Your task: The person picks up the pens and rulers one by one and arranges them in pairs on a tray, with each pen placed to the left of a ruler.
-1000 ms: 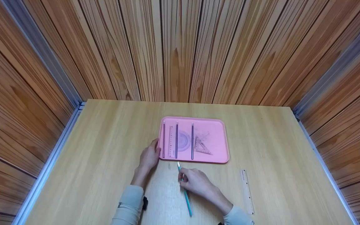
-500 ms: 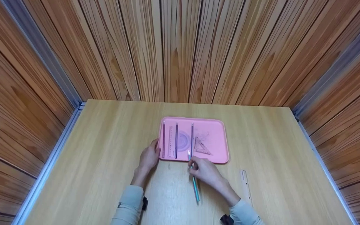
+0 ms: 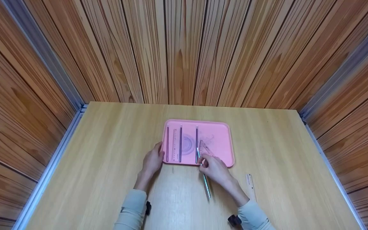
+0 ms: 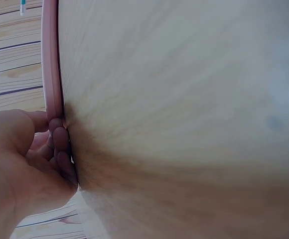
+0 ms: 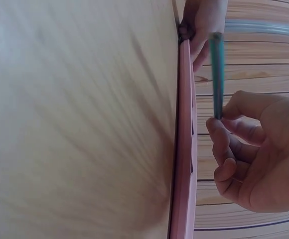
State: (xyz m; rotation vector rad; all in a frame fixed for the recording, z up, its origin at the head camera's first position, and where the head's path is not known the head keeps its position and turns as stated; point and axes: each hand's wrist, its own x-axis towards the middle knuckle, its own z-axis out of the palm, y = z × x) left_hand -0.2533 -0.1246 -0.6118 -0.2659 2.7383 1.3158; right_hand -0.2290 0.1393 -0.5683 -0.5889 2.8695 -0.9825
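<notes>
My right hand pinches a green pencil between thumb and fingertips. The pencil slants over the near rim of a pink tray, its pale end overlapping the tray and its other end toward me. In the right wrist view the pencil stands out from the fingertips. My left hand holds the tray's left edge near the front corner, thumb on the rim and fingers curled against its side, as the left wrist view shows. Inside the tray lie three dark pencils, a small clear ruler, a protractor and a set square, partly covered by my right hand.
A clear ruler lies on the wooden table to the right, its near end hidden by my right sleeve. Wood-patterned walls with metal strips at the corners stand behind and beside the table.
My right hand has carried the green pencil right and forward, from in front of the tray to over its near rim. My left hand stays on the tray's edge.
</notes>
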